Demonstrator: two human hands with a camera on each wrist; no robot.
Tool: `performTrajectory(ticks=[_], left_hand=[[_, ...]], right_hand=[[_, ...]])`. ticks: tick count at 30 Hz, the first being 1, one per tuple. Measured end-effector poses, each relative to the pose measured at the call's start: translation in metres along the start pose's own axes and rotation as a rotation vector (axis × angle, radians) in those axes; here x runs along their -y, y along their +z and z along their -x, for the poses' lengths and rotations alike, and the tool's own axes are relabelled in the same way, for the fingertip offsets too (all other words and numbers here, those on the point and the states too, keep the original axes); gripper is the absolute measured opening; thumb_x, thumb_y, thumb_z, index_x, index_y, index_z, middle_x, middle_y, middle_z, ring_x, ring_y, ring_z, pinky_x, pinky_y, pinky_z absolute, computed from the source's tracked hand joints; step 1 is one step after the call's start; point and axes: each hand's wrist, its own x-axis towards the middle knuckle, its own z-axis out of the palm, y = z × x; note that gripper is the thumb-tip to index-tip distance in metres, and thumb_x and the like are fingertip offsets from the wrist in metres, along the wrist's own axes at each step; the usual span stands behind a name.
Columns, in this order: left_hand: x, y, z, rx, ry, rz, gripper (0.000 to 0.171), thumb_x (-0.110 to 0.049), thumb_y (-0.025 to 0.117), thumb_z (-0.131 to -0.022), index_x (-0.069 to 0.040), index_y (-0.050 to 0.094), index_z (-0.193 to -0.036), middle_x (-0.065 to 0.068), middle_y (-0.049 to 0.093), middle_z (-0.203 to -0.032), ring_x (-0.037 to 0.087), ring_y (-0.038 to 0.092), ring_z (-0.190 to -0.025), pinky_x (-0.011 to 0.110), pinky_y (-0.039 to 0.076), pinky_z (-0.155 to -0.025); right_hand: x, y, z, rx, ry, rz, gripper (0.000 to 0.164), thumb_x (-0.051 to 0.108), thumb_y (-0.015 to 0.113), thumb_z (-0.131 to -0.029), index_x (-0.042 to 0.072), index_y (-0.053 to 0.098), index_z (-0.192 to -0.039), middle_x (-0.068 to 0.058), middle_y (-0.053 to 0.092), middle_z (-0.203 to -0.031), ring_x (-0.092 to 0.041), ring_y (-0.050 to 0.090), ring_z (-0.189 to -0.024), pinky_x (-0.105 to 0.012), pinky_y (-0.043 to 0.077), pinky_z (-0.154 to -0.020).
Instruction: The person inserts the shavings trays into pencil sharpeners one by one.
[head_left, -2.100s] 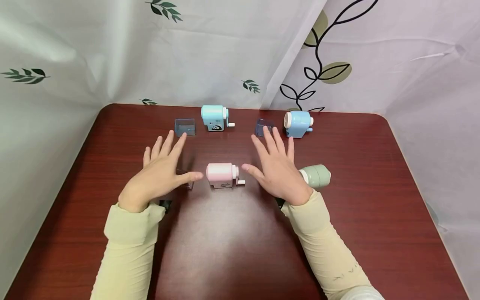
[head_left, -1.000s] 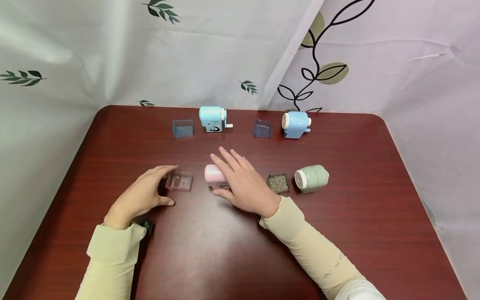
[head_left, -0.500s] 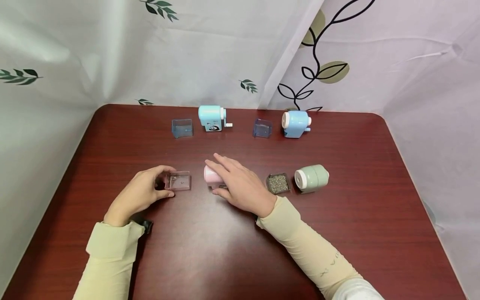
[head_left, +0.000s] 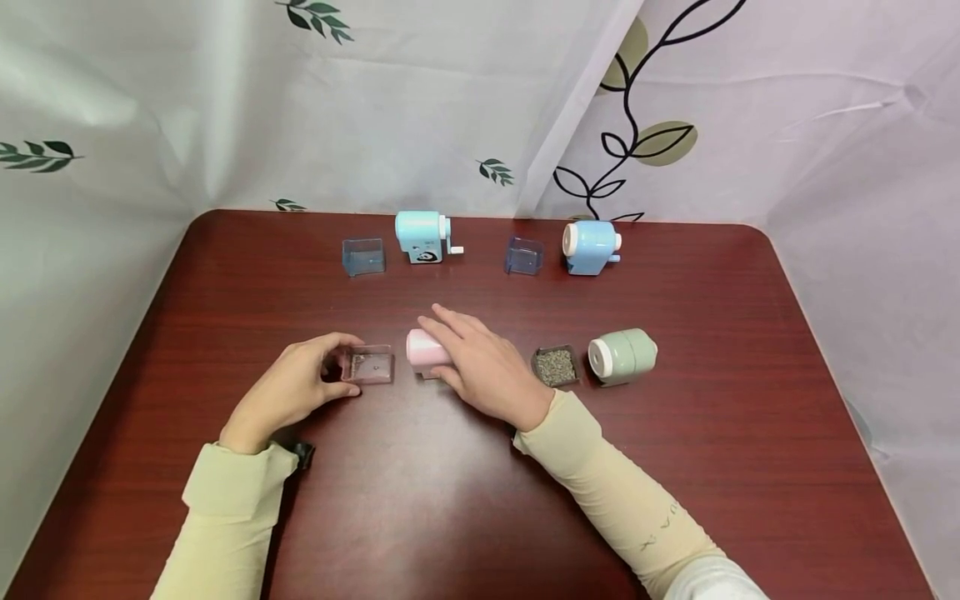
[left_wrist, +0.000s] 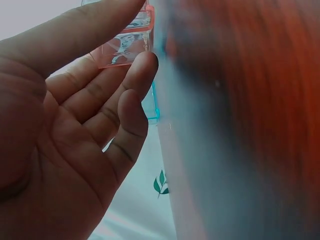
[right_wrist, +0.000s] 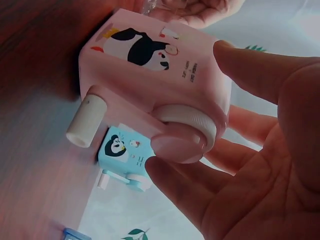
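My left hand (head_left: 288,385) pinches a see-through pink shavings drawer (head_left: 384,367) by its left end, thumb on the near side and fingers on the far side. Some specks lie inside the drawer. My right hand (head_left: 491,373) grips a pink crank pencil sharpener (head_left: 423,348) from above, covering its crank side in the head view. The right wrist view shows the sharpener body (right_wrist: 145,65) with its panda print, white crank knob (right_wrist: 87,121) and the thumb against it. A short gap separates drawer and sharpener.
A green sharpener (head_left: 632,353) stands at right beside a drawer (head_left: 562,384) full of shavings. Along the back are a turquoise sharpener (head_left: 417,235), a clear blue drawer (head_left: 363,258), a darker blue drawer (head_left: 524,258) and a blue sharpener (head_left: 590,248). White curtains border the table.
Both hands came down from hovering with spread fingers. The left took hold of the pink drawer and shifted it slightly right; the right moved left and took hold of the pink sharpener.
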Motion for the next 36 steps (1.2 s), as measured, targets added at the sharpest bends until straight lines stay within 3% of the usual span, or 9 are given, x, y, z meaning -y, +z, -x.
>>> performTrajectory(ticks=[14, 21, 36], left_hand=[[-0.009, 0.006, -0.006, 0.002, 0.038, 0.018, 0.051, -0.017, 0.082, -0.07, -0.012, 0.058, -0.115, -0.003, 0.057, -0.081, 0.01, 0.049, -0.064, 0.029, 0.043, -0.058], [-0.012, 0.008, -0.008, -0.002, 0.036, 0.011, 0.051, -0.017, 0.083, -0.069, -0.011, 0.059, -0.114, -0.003, 0.057, -0.08, 0.012, 0.051, -0.064, 0.03, 0.044, -0.059], [-0.017, 0.012, -0.012, -0.027, 0.046, -0.003, 0.051, -0.017, 0.083, -0.068, -0.011, 0.06, -0.113, -0.002, 0.058, -0.078, 0.011, 0.053, -0.067, 0.03, 0.045, -0.06]], right_hand=[[-0.003, -0.001, 0.0, -0.012, 0.021, 0.012, 0.057, 0.03, 0.066, -0.088, 0.018, 0.046, -0.14, -0.003, 0.038, -0.147, -0.017, 0.04, -0.128, -0.042, 0.051, -0.078], [-0.002, -0.001, 0.001, -0.013, 0.013, 0.016, 0.054, 0.028, 0.066, -0.088, 0.017, 0.048, -0.138, -0.004, 0.043, -0.143, -0.02, 0.044, -0.125, -0.041, 0.047, -0.089], [-0.004, -0.001, -0.001, -0.011, -0.002, -0.012, 0.05, 0.024, 0.066, -0.088, 0.008, 0.052, -0.133, -0.006, 0.054, -0.13, -0.019, 0.048, -0.119, -0.035, 0.041, -0.097]])
